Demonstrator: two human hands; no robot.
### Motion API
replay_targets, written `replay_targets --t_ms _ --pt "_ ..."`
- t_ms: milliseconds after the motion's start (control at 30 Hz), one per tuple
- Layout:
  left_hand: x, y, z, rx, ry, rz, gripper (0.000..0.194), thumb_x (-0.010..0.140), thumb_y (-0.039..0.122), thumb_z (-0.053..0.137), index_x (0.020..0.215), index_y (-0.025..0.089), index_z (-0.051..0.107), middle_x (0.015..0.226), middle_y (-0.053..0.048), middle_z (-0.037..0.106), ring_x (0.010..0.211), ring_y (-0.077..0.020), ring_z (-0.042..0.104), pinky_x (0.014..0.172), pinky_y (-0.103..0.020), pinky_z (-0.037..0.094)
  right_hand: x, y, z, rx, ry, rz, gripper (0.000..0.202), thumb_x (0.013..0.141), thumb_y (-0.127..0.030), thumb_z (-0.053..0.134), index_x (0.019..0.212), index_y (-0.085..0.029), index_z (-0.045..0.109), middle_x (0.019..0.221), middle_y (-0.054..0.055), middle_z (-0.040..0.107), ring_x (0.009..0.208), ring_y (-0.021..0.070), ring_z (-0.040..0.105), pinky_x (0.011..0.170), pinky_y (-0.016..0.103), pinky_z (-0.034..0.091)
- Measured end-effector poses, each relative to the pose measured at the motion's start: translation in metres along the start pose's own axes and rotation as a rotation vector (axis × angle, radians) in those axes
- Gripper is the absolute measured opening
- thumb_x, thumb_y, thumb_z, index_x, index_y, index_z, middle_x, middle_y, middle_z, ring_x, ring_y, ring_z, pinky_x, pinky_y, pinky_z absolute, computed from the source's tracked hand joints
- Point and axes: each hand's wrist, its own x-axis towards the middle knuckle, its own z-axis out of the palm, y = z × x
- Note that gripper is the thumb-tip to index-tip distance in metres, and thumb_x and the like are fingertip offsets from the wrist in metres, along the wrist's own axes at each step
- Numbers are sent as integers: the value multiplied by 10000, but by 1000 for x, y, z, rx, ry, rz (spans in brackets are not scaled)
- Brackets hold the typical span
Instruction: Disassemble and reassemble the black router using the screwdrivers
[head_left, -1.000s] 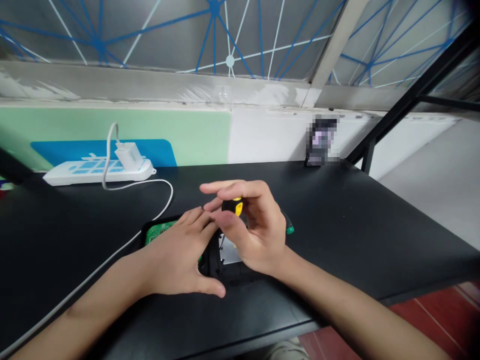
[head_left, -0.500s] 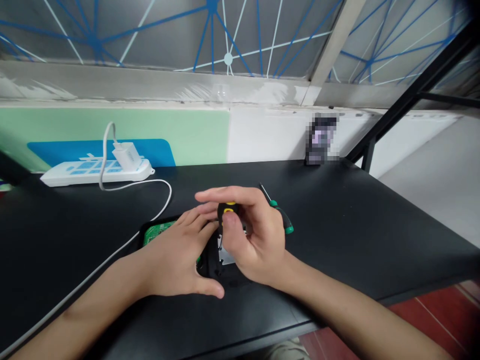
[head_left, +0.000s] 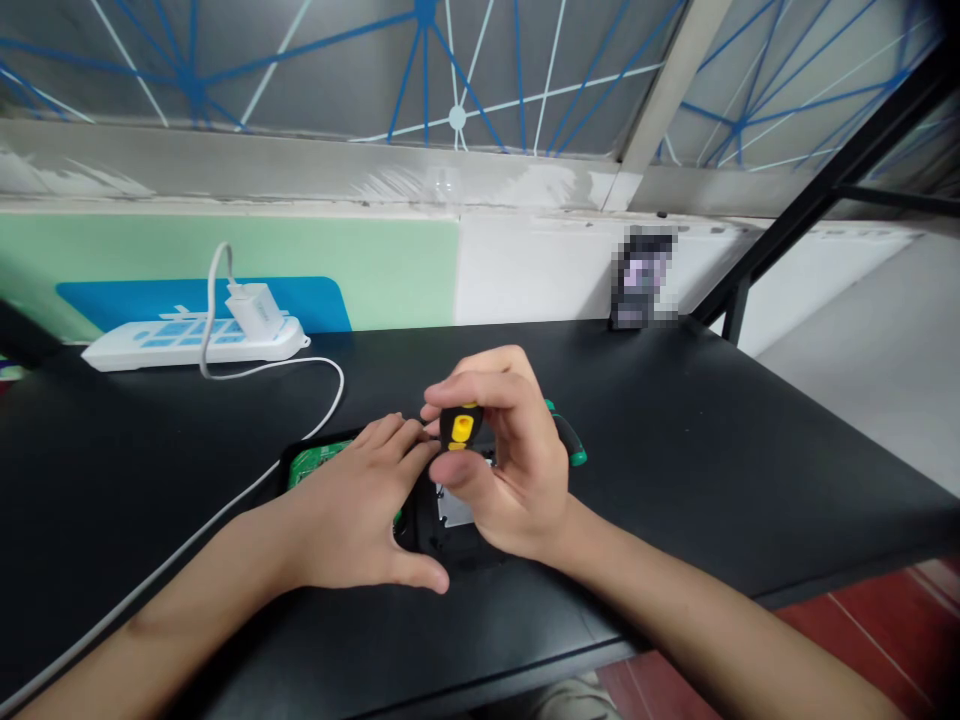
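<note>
My right hand point(head_left: 517, 460) grips the black-and-yellow handle of a screwdriver point(head_left: 462, 428) between thumb and fingers, with the handle's end facing up. Its shaft and tip are hidden below the hand. Spread flat, my left hand point(head_left: 360, 505) lies across a black-cased device and holds nothing. A green circuit board point(head_left: 316, 460) shows past that hand's upper left side. Under my right hand, a silvery metal plate point(head_left: 454, 508) sits in the black casing point(head_left: 427, 530). Partly covered by my right hand is a second screwdriver point(head_left: 570, 440), green and black, lying on the table.
A white power strip point(head_left: 180, 348) with a plugged-in charger point(head_left: 255, 310) stands at the back left. Its white cable point(head_left: 247, 490) runs across the black table point(head_left: 712, 450) behind the device and toward the front left. A pixelated dark object point(head_left: 641, 280) leans against the back wall.
The fingers of my right hand have shifted around the screwdriver handle, the index finger curling in, and more yellow shows. My left hand has stayed nearly still.
</note>
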Motion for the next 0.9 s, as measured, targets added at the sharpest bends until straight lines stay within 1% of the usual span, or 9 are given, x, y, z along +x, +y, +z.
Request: replay_targets --t_ms 133,267,367,500,567,633,767,833,900 --pt "0 0 -1 -39 5 -2 852 706 669 801 1380 197 583 1289 -136 616 1214 -427 547 1068 -611 436 3 -2 0 -66 30 -37 238 891 -227 755 1100 -250 645 950 11 608 796 134 644 638 283 579" --pt "1 -4 2 -87 32 40 964 676 659 837 1458 200 512 1409 -167 566 1299 -460 497 1107 -642 397 1 -5 2 -55 19 29 231 976 -140 596 1180 -244 630 1019 39 691 879 146 708 706 296 622" --pt "1 -7 4 -81 47 59 989 665 699 831 1453 192 513 1443 -184 543 1373 -482 425 1157 -670 326 -3 -6 3 28 -28 104 270 1039 -170 457 1274 -250 559 1181 76 706 992 159 741 826 344 658" --pt "2 -7 4 -62 42 49 939 675 746 796 1389 180 571 1410 -191 567 1335 -478 461 1148 -682 328 -8 -4 2 87 -51 138 271 1065 -231 387 1302 -256 516 1253 89 684 1072 173 730 898 387 653" --pt "2 -5 3 -45 17 44 897 692 720 799 1374 180 582 1408 -186 567 1314 -460 484 1139 -660 352 -8 -3 1 90 -60 118 262 1053 -220 419 1291 -262 521 1249 88 667 1055 173 722 874 380 652" --pt "2 -3 2 -33 2 34 850 696 683 811 1361 201 590 1409 -166 566 1309 -446 493 1125 -634 383 -5 -2 0 64 -49 61 241 1008 -217 542 1245 -265 548 1199 75 649 989 169 708 811 355 647" --pt "1 -1 2 -16 25 15 774 690 644 818 1302 215 617 1356 -137 591 1289 -442 511 1111 -620 407 3 -4 1 -69 12 -50 304 850 -237 798 1086 -257 607 943 17 605 865 156 616 666 283 591" --pt "0 -2 3 -28 26 13 802 689 635 826 1328 209 598 1371 -145 587 1261 -438 539 1100 -621 421 5 -7 1 -111 31 -83 267 849 -202 797 1042 -250 619 869 3 621 822 149 596 636 270 565" --pt "0 -2 3 -53 19 19 890 689 647 829 1414 222 533 1446 -163 547 1278 -447 535 1096 -634 424 5 -11 2 -120 33 -85 232 885 -134 733 1063 -241 629 885 9 676 808 141 623 649 276 572"
